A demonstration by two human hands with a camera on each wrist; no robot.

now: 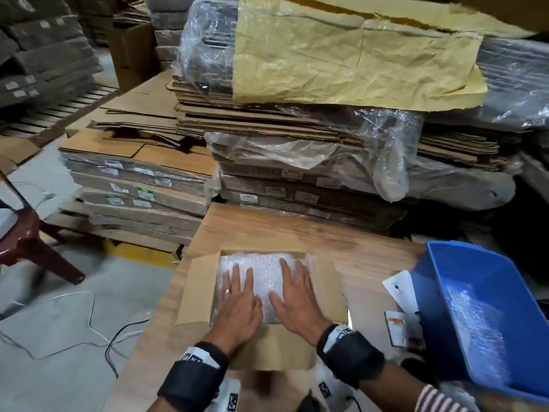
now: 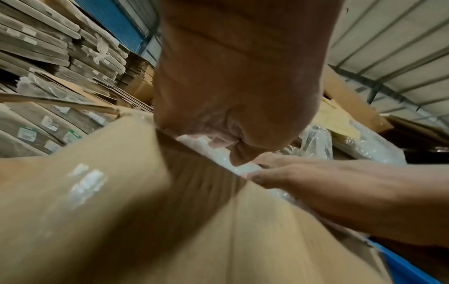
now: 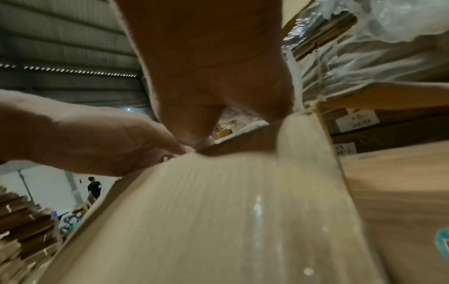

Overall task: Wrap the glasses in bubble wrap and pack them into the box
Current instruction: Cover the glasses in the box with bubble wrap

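An open cardboard box (image 1: 197,289) sits on the wooden table, its flaps folded outward. Bubble wrap (image 1: 264,266) fills the top of the box and hides whatever lies beneath; no glasses show. My left hand (image 1: 237,295) lies flat on the wrap at the left, fingers straight and spread. Beside it my right hand (image 1: 297,292) presses flat on the wrap at the right. In the left wrist view the left hand (image 2: 230,96) hangs over the box edge (image 2: 206,153), with the right hand (image 2: 316,182) alongside. The right wrist view shows the near flap (image 3: 218,211) up close.
A blue plastic bin (image 1: 487,307) holding more bubble wrap stands at the right of the table (image 1: 371,257). Labels and cards (image 1: 399,292) lie between box and bin. Stacks of flat cartons (image 1: 297,129) rise behind. A red chair (image 1: 32,233) and cables are on the floor to the left.
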